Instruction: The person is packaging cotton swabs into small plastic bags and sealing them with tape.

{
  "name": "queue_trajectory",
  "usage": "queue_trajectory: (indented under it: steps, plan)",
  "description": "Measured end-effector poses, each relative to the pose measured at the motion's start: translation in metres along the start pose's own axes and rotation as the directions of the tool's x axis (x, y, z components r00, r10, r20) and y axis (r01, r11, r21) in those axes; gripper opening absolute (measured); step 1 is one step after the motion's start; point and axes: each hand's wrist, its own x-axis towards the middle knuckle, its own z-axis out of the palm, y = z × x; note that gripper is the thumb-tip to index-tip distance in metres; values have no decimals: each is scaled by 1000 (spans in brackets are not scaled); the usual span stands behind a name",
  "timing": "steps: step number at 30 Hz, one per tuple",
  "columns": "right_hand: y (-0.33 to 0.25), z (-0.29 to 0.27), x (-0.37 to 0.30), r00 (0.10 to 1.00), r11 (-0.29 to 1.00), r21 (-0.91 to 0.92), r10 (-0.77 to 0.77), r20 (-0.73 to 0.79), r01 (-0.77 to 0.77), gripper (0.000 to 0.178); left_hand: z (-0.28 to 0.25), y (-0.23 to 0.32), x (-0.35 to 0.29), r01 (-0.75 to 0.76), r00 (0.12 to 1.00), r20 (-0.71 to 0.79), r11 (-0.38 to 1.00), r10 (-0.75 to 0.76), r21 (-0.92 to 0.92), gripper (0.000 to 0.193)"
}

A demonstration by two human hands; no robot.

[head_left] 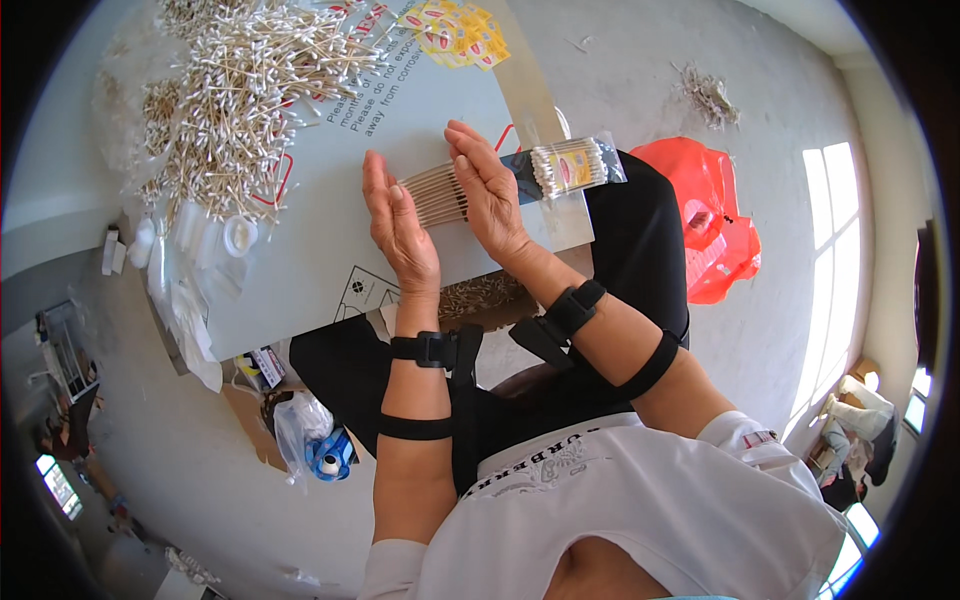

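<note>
A bundle of thin wooden cotton swabs (437, 193) lies on the tabletop between my two hands. My left hand (402, 228) stands on edge at the bundle's left end, its fingers straight and palm turned toward the sticks. Across the bundle's right part reaches my right hand (490, 198), with fingers stretched out, covering some of the sticks. Just right of that hand is a clear packet of cotton swabs (578, 167) with a yellow label, near the table's right edge. Whether the bundle runs on into this packet is hidden under my right hand.
A large heap of loose cotton swabs (255, 75) covers the far left. Yellow labels (458, 35) lie at the back. White plastic rolls (238, 236) sit on the left edge. Below the table is a box of swabs (485, 297); a red plastic bag (695, 215) is on the floor.
</note>
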Motion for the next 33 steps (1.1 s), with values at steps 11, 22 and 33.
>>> queue_trajectory:
  steps: [11,22,33]
  plan:
    - [-35,-45,14,703,433,-616,-60,709,658,63,-27,20,-16,-466,850,518,323,-95,824,78]
    - [-25,-42,5,611,296,-549,-182,771,781,44,-24,14,-23,-437,858,493,299,-146,848,78]
    - [-31,-46,2,654,234,-613,-187,733,754,44,-18,15,-30,-437,858,486,259,-167,861,80]
